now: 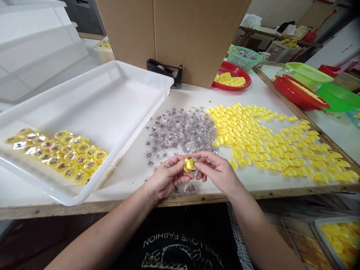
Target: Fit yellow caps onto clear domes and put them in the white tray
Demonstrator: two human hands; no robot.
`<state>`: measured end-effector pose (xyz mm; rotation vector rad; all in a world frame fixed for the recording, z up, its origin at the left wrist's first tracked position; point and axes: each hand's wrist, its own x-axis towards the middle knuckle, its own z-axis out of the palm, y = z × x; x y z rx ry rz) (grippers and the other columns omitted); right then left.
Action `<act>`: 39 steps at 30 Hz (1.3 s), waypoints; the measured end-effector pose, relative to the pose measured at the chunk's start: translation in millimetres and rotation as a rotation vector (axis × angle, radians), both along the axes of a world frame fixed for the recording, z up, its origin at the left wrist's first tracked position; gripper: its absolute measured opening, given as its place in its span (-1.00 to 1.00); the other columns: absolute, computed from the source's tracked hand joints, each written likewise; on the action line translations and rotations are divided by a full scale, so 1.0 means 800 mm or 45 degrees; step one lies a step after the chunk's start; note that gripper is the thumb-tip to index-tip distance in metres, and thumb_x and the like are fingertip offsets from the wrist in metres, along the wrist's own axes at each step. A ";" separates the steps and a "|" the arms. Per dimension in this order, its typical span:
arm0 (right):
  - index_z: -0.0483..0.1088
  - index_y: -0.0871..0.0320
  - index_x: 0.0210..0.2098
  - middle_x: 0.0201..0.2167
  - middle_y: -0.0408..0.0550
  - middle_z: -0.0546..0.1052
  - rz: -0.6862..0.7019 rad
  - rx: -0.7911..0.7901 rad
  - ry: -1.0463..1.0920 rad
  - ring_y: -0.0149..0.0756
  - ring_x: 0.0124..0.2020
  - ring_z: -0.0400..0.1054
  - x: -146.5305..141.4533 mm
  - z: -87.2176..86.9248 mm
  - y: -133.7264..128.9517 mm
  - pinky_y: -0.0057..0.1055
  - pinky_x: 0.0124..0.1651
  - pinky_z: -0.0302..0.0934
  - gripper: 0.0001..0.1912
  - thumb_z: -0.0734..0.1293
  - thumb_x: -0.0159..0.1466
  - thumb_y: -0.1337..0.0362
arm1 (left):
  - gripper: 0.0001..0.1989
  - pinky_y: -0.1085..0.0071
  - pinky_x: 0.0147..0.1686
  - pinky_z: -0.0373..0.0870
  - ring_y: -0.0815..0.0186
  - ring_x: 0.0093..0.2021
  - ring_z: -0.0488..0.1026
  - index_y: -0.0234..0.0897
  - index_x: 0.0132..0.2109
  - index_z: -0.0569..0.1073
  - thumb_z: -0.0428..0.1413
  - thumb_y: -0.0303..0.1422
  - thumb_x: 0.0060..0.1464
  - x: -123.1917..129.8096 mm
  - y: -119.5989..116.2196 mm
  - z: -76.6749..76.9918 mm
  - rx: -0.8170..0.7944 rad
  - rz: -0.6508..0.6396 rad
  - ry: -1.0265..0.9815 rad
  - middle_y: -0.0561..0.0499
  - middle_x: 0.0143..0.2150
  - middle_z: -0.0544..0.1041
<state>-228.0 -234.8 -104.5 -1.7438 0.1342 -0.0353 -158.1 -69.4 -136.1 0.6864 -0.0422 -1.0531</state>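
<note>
- Held piece (189, 165): yellow plastic, smooth, glossy.
- Loose pieces (229, 133): yellow plastic, glossy.
- Clear discs (182, 131): transparent plastic, shiny.
- Tray (112, 92): translucent white plastic, smooth, softly glossy.
- Carton (180, 33): brown cardboard, matt.
- Dispenser (177, 78): black plastic, glossy.
- Tabletop (194, 95): white, smooth, faintly shiny.
- Edging (194, 200): wood, rough, matt.
- Shirt (180, 221): black cloth, matt.

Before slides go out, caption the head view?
Left hand and right hand hold a yellow piece near clear discs.
</note>
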 end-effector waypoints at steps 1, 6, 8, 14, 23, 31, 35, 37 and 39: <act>0.43 0.04 -0.09 -0.32 -0.11 0.45 -0.043 -0.151 -0.078 -0.40 -0.42 0.41 0.000 0.002 0.002 -0.46 -0.46 0.34 -0.77 0.31 0.25 0.28 | -0.79 0.60 -0.38 0.51 0.38 -0.37 0.56 -0.40 -0.05 0.42 0.07 -0.43 0.17 0.000 0.000 0.000 0.001 0.004 0.002 -0.12 -0.26 0.55; 0.46 0.01 -0.09 -0.14 -0.04 0.42 -0.005 -0.690 -0.442 -0.31 -0.13 0.39 -0.003 0.019 0.008 -0.34 -0.14 0.37 -0.67 0.20 0.27 0.45 | -0.81 0.59 -0.40 0.51 0.37 -0.40 0.55 -0.40 -0.10 0.41 0.12 -0.39 0.14 -0.001 0.000 0.002 -0.025 -0.003 0.010 -0.12 -0.28 0.56; 0.41 0.00 -0.01 -0.10 -0.04 0.44 0.119 -0.773 -0.416 -0.32 -0.16 0.40 -0.005 0.028 0.006 -0.34 -0.14 0.37 -0.61 0.21 0.25 0.47 | -0.80 0.60 -0.42 0.50 0.39 -0.41 0.55 -0.39 -0.12 0.41 0.15 -0.38 0.12 -0.001 0.000 0.003 -0.019 -0.007 0.008 -0.10 -0.29 0.56; 0.43 0.06 -0.09 -0.25 -0.06 0.48 0.168 -0.985 -0.352 -0.33 -0.31 0.42 -0.006 0.043 0.003 -0.38 -0.28 0.35 -0.73 0.30 0.22 0.41 | -0.69 0.62 -0.47 0.47 0.39 -0.43 0.53 -0.38 -0.13 0.44 0.25 -0.30 0.00 -0.002 0.001 0.002 0.031 -0.020 -0.082 -0.06 -0.35 0.54; 0.43 0.10 -0.16 -0.33 -0.10 0.50 0.063 -0.927 -0.374 -0.36 -0.36 0.42 -0.009 0.043 0.008 -0.43 -0.32 0.35 -0.82 0.34 0.22 0.34 | -0.67 0.55 -0.37 0.48 0.38 -0.37 0.54 -0.30 -0.12 0.51 0.32 -0.36 -0.09 -0.005 0.000 0.002 0.025 0.111 -0.193 -0.03 -0.29 0.58; 0.43 0.05 -0.15 -0.34 -0.10 0.50 0.042 -0.972 -0.439 -0.33 -0.34 0.42 -0.014 0.044 0.016 -0.39 -0.30 0.34 -0.82 0.34 0.23 0.34 | -0.70 0.52 -0.39 0.45 0.39 -0.39 0.50 -0.31 -0.17 0.55 0.33 -0.39 -0.12 -0.008 0.000 0.007 0.039 0.174 -0.271 -0.03 -0.32 0.59; 0.45 0.05 -0.19 -0.36 -0.09 0.50 0.066 -1.002 -0.432 -0.34 -0.38 0.40 -0.013 0.047 0.017 -0.41 -0.35 0.31 -0.85 0.34 0.23 0.35 | -0.71 0.51 -0.38 0.44 0.38 -0.37 0.49 -0.32 -0.18 0.55 0.33 -0.40 -0.13 -0.010 0.000 0.009 0.030 0.171 -0.332 -0.02 -0.32 0.58; 0.46 0.06 -0.21 -0.35 -0.08 0.51 0.074 -1.027 -0.435 -0.34 -0.39 0.39 -0.013 0.049 0.018 -0.40 -0.36 0.30 -0.87 0.33 0.23 0.35 | -0.72 0.50 -0.37 0.44 0.38 -0.36 0.49 -0.31 -0.17 0.55 0.32 -0.40 -0.11 -0.010 0.001 0.009 0.036 0.159 -0.375 -0.03 -0.30 0.58; 0.46 0.07 -0.23 -0.34 -0.07 0.51 0.071 -1.043 -0.450 -0.34 -0.39 0.39 -0.014 0.048 0.019 -0.40 -0.35 0.31 -0.88 0.33 0.23 0.36 | -0.73 0.49 -0.36 0.44 0.38 -0.35 0.48 -0.29 -0.15 0.55 0.29 -0.40 -0.07 -0.010 0.003 0.007 0.058 0.155 -0.430 -0.02 -0.28 0.58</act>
